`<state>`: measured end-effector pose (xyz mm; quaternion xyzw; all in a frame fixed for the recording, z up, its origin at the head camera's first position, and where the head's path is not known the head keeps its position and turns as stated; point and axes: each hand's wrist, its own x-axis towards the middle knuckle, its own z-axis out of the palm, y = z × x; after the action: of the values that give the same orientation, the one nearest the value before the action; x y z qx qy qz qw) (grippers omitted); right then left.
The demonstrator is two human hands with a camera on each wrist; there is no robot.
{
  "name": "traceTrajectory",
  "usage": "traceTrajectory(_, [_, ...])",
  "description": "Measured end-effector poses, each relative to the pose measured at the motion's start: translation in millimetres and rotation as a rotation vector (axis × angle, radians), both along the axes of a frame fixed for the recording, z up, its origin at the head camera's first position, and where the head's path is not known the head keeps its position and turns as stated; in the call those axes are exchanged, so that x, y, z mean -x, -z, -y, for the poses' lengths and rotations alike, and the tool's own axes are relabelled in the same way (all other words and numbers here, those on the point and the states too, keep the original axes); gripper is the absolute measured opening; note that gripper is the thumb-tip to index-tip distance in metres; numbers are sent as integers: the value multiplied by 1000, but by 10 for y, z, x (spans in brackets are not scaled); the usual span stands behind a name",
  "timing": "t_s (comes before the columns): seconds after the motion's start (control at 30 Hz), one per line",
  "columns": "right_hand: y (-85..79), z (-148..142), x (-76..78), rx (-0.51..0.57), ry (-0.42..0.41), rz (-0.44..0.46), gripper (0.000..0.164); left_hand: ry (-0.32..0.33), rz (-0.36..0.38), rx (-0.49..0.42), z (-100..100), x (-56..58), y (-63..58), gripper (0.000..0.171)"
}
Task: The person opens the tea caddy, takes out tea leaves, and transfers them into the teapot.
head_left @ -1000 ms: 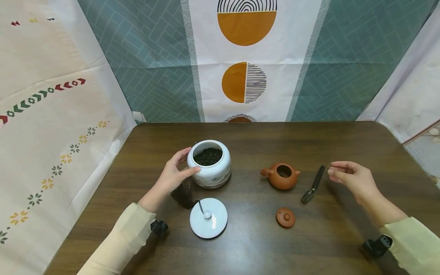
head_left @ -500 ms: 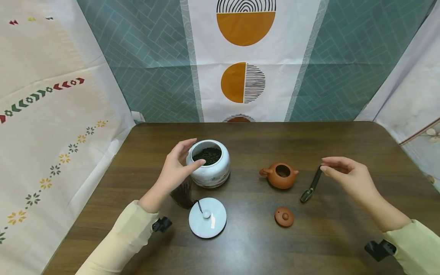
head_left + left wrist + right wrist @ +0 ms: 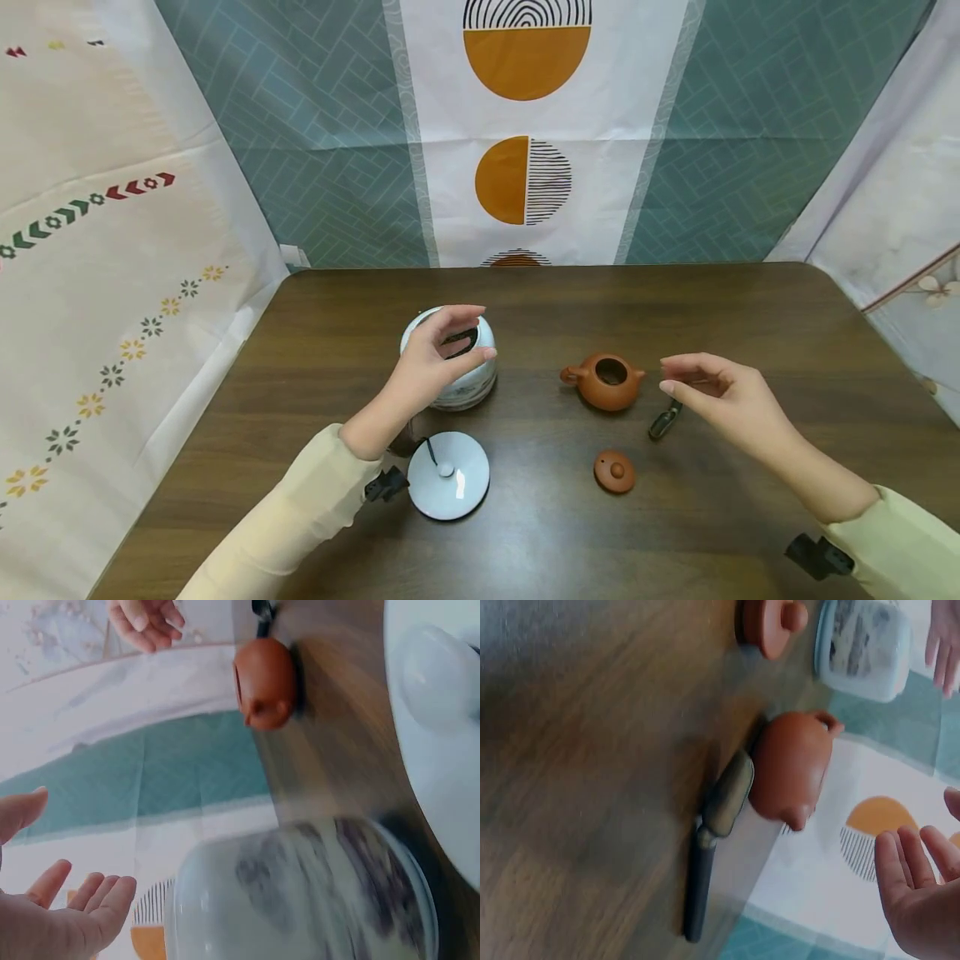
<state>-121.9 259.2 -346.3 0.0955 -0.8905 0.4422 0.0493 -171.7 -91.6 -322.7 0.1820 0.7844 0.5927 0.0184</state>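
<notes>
White jar [image 3: 471, 389] stands upright at the left part of the dark wood surface [image 3: 555, 537], uncovered, dark leaf-like contents [image 3: 472, 337] partly visible between the fingers above. Grey-blue marks on its side, blurred in the left wrist view.

Left hand [image 3: 429, 360]: over the jar's mouth, thumb and fingers wide apart, curved; left wrist view shows it raised clear of the jar wall. Right hand [image 3: 716, 392]: over the handle end of the scoop [image 3: 664, 421], fingers bent loosely, a moderate gap between thumb and fingertips. Right wrist view shows this hand apart from the scoop, which lies on the surface, black handle, darker metallic blade toward the teapot side. Handle hidden by the hand in the head view.

Clay teapot [image 3: 609, 396]: upright, mouth uncovered, just beside the scoop; loop handle toward the jar, spout toward the right hand. Clay lid [image 3: 614, 472]: near side of the teapot, apart from it, knob up. White lid [image 3: 453, 487]: near side of the jar, knob up, dark cord looped at the knob; tassel [image 3: 402, 440] mostly hidden by the left wrist. Behind the surface, a wall hanging [image 3: 498, 179], white strip with ochre half-circles.
</notes>
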Motion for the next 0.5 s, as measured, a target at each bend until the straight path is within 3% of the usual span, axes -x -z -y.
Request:
traceTrajectory(0.17, [64, 111, -50, 0, -62, -11, 26, 35, 36, -4, -187, 8, 18, 49])
traceTrajectory(0.5, [239, 274, -173, -79, -140, -52, 25, 88, 112, -38, -486, 100, 202, 50])
